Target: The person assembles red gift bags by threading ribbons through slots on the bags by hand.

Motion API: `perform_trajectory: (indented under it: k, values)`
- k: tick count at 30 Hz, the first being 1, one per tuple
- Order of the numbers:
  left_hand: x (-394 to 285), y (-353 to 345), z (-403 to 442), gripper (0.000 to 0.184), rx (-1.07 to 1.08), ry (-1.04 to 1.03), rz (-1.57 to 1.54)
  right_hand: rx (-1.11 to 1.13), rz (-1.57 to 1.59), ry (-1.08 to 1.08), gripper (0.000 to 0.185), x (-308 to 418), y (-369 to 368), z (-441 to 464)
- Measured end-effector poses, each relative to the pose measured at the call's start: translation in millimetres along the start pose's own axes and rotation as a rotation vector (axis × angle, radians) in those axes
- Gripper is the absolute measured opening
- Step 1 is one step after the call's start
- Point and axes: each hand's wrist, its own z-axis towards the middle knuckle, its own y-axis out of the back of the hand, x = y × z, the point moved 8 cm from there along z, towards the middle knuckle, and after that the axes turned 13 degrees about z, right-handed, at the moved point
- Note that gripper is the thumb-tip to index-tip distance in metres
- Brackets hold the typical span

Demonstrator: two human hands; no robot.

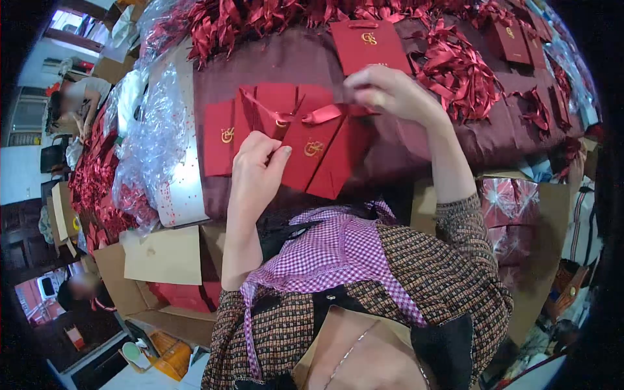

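Observation:
Before me a red paper gift bag (301, 171) with a gold emblem lies tilted on other red bags (219, 133). My left hand (255, 170) is closed, its thumb and fingers pinching the bag's left edge. A shiny red ribbon (328, 113) runs through the top of the bag and stretches right. My right hand (393, 96), slightly blurred, is closed at the ribbon's far end; its fingertips are partly hidden. Just behind this hand lies another red bag (364, 52) with a gold emblem.
Bundles of red ribbon (458, 71) lie along the dark red table cover (416, 156). Clear plastic wrap (149, 143) is heaped at left. Open cartons with red goods stand below, a left carton (123, 292) and a right carton (552, 221). Another person (84, 97) bends over at far left.

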Motion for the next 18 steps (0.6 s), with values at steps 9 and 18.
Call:
perform_trajectory:
  k: [9,18]
  values:
    - [-21,11,2,0.012,-0.172,-0.177,0.176,-0.053,-0.411,0.096,0.018,-26,-8,-30]
    - [-19,24,3,0.013,-0.242,-0.16,0.197,-0.267,0.422,-0.159,0.018,-2,31,-46]
